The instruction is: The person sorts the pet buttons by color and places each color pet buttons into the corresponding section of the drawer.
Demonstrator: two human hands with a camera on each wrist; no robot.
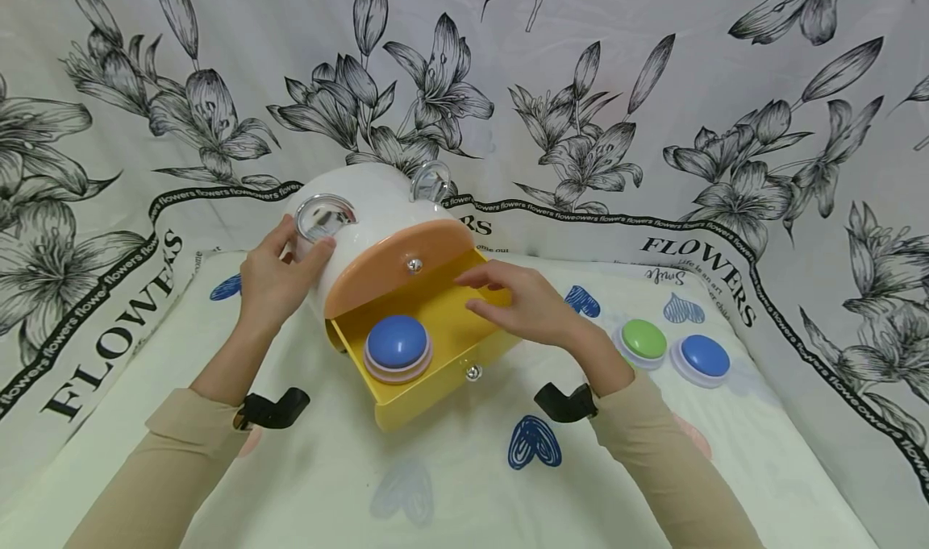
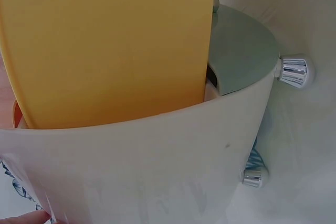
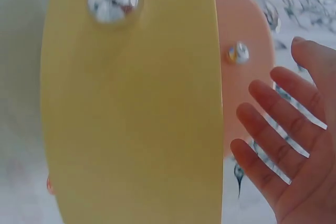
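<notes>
A white rounded drawer box [image 1: 363, 190] stands tilted to one side, with chrome-rimmed round eyes on top and an orange upper drawer [image 1: 388, 267]. Its lower yellow drawer [image 1: 406, 408] is pulled out. A blue dome push button [image 1: 398, 342] in a white ring sits at the drawer's left end. My left hand [image 1: 279, 279] holds the box's left side, thumb and fingers around the left eye [image 1: 324, 217]. Above the right part of the yellow drawer hovers my right hand [image 1: 526, 303]; its fingers [image 3: 273, 153] are spread and loosely bent, holding nothing.
On the cloth to the right lie a green push button [image 1: 644, 339] and another blue push button [image 1: 704, 357]. A silver knob [image 1: 473, 371] sticks out from the yellow drawer's front. Behind everything hangs a white flower-printed sheet [image 1: 581, 130].
</notes>
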